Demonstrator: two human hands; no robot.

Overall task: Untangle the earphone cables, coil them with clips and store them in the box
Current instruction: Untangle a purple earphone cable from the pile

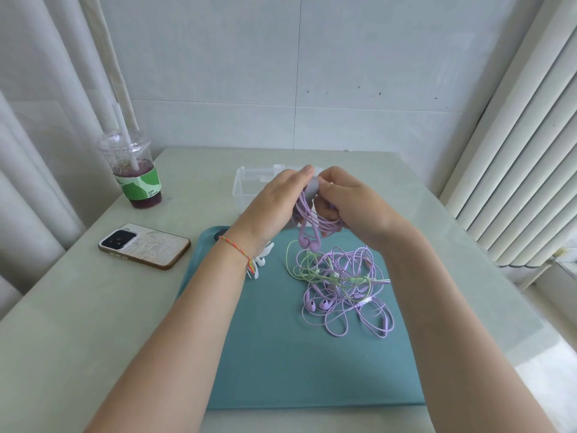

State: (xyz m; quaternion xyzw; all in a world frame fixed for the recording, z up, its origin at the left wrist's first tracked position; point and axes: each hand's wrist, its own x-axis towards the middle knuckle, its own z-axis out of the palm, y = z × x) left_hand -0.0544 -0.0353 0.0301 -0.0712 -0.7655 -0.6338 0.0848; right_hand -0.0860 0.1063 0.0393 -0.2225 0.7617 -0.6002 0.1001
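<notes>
My left hand [274, 204] and my right hand [352, 201] meet above the far edge of the teal tray [281, 354]. Between them they hold a coiled purple earphone cable [312, 226], its two earbuds hanging down, and a grey clip [313, 187] at the top of the coil. A tangle of purple and green earphone cables [343, 285] lies on the tray's right half. White clips [257, 264] lie partly hidden under my left wrist. The clear plastic box [249, 182] stands open just behind my hands.
A phone [144, 245] lies face down on the table, left of the tray. A plastic cup [137, 176] of dark drink with a straw stands at the far left. Curtains hang left, blinds right, a tiled wall behind.
</notes>
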